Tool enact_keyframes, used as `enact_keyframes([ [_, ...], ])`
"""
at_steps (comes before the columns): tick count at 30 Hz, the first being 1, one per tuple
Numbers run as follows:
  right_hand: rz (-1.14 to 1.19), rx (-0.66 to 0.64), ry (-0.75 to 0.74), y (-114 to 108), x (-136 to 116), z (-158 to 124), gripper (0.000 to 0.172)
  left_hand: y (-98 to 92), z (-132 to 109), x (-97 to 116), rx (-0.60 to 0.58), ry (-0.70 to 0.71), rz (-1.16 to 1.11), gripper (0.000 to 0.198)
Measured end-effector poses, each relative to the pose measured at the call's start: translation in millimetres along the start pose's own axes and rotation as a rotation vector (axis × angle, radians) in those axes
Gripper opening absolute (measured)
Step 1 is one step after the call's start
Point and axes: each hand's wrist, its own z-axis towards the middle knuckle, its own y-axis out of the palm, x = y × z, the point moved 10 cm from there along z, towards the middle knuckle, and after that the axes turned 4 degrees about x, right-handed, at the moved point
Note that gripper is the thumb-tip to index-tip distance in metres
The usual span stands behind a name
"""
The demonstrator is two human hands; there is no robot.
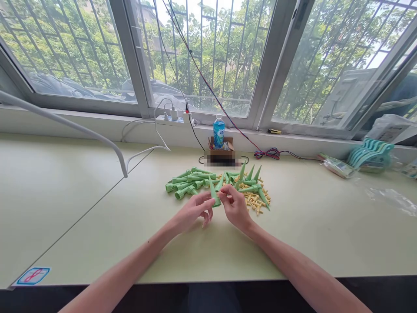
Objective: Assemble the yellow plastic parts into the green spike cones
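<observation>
My left hand (194,210) grips a green plastic spike (213,194), a hollow cone whose tip points up and whose wide end faces down. Close against its right side, my right hand (236,208) is closed in a pinch; whatever lies between its fingertips is too small to make out. Behind the hands, more green spikes (185,179) lie heaped, most on their sides, with several pointing up on the right. Small yellow plastic pegs (256,201) are scattered under and beside the spikes to the right, partly hidden by my right hand.
Behind the pile, a blue-labelled bottle (219,132) stands by a small cardboard box (224,155). A bundled cable (267,153) lies to its right. Turquoise hangers (371,154) and plastic packaging (392,200) are at far right. A white tube (81,130) arches over the left table.
</observation>
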Motion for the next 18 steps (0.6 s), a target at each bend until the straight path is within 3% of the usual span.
enact_keyframes([
  [7, 0.008, 0.006, 0.042, 1, 3, 0, 0.022, -10.5, 2, -2, 0.103, 0.096, 0.292, 0.038],
  [13, -0.007, 0.025, 0.083, 0, 5, 0, 0.024, -21.6, -6, 23, 0.347, 0.417, 0.638, 0.022],
  [18, -0.014, 0.047, 0.097, -1, 5, -1, 0.025, -19.8, -5, 23, 0.358, 0.391, 0.661, 0.021],
])
